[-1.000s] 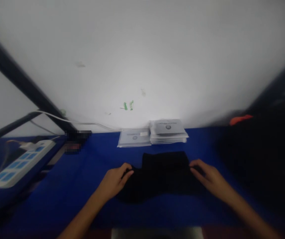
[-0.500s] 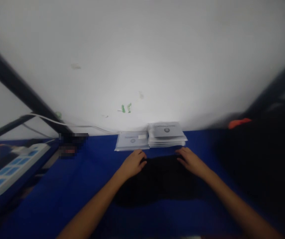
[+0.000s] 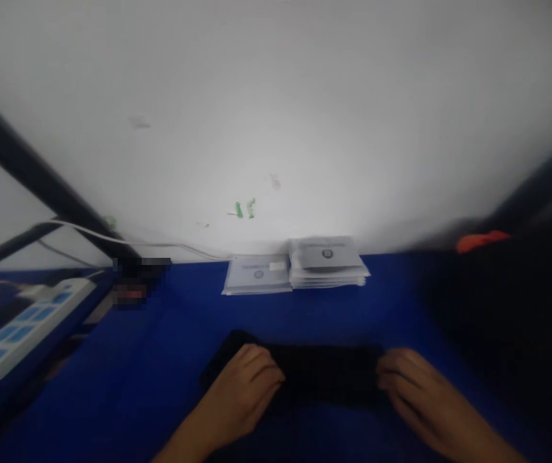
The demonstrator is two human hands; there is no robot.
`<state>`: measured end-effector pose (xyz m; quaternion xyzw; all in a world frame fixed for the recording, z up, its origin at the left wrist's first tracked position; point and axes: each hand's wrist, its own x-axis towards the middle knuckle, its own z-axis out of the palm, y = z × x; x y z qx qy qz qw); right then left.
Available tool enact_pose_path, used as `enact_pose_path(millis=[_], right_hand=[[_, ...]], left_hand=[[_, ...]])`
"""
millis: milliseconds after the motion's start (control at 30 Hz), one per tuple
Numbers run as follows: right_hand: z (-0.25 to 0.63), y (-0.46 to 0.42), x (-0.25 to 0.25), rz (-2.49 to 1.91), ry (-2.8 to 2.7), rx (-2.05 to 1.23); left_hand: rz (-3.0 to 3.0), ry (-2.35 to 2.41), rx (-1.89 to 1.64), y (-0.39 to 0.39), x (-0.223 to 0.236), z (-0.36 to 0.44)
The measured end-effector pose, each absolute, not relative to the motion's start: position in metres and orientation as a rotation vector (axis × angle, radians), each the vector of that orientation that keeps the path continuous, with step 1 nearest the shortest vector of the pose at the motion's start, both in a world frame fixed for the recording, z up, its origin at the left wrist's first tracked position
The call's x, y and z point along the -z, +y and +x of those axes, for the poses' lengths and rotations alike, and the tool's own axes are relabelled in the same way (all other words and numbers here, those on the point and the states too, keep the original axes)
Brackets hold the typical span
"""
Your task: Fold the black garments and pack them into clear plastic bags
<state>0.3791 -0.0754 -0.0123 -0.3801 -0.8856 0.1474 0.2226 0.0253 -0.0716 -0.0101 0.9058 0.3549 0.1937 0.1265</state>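
Note:
A black cloth item (image 3: pixel 328 373), soft-looking and folded into a wide band, lies across the near part of the blue tabletop (image 3: pixel 160 360). My left hand (image 3: pixel 244 392) has its fingers curled closed on the left part of the cloth, and some fabric shows beyond it. At the right end, my right hand (image 3: pixel 420 395) pinches the cloth's edge with bent fingers. Dim light hides the folds and the kind of item.
Against the white wall stand a stack of white printed packets (image 3: pixel 328 263) and a lower pile of similar packets (image 3: pixel 256 273). On the left lie a power strip (image 3: pixel 20 331) and a white cable (image 3: pixel 112 241). A dark mass with an orange patch (image 3: pixel 482 241) fills the right side.
Both hands have come nearer to me, away from the packets. The cloth's far edge has moved with them, and the cloth now forms a narrower band. My hands are farther apart.

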Motion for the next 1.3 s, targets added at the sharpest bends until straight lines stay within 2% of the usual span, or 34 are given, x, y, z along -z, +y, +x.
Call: enact_pose_path(millis=[100,200,333,433,600,700,867,933,1000,1167,1300], right_hand=[[0.375,-0.086,0.016,-1.115,-2.465,-0.449],[0.37,-0.087,0.02,-1.137,-2.45,-0.467],[0.366,-0.083,0.024,-1.125,-2.406,-0.421],[0.361,-0.079,0.024,-1.147,-2.395,-0.355],[0.335,-0.078,0.019,-1.219,-2.342,-0.41],[0.304,-0.083,0.015,-1.197,-2.223,-0.677],[0.248,-0.088,0.008,-1.154,-1.662,-1.428],[0.234,-0.084,0.004,-1.108,-1.395,-1.653],[0.228,-0.078,-0.001,-1.095,-1.215,-1.743],[0.262,-0.066,-0.006,-1.152,-1.294,-1.598],[0.318,-0.068,0.011,-1.467,-1.529,-0.971]], left_hand=[[2.577,1.037,-0.42,-0.086,0.013,0.027],[2.5,1.157,-0.522,-0.089,0.022,0.016],[2.329,1.742,-0.832,-0.085,0.044,-0.02],[2.089,2.093,-0.763,-0.084,0.056,-0.046],[1.87,1.993,-0.618,-0.086,0.054,-0.056],[1.803,1.902,-0.759,-0.083,0.04,-0.036],[1.778,1.771,-1.147,-0.089,0.013,0.026],[1.854,1.61,-1.163,-0.098,0.007,0.05],[1.932,1.453,-1.096,-0.108,0.004,0.067],[1.974,1.119,-1.181,-0.111,0.002,0.077],[1.863,1.314,-1.052,-0.096,0.013,0.077]])
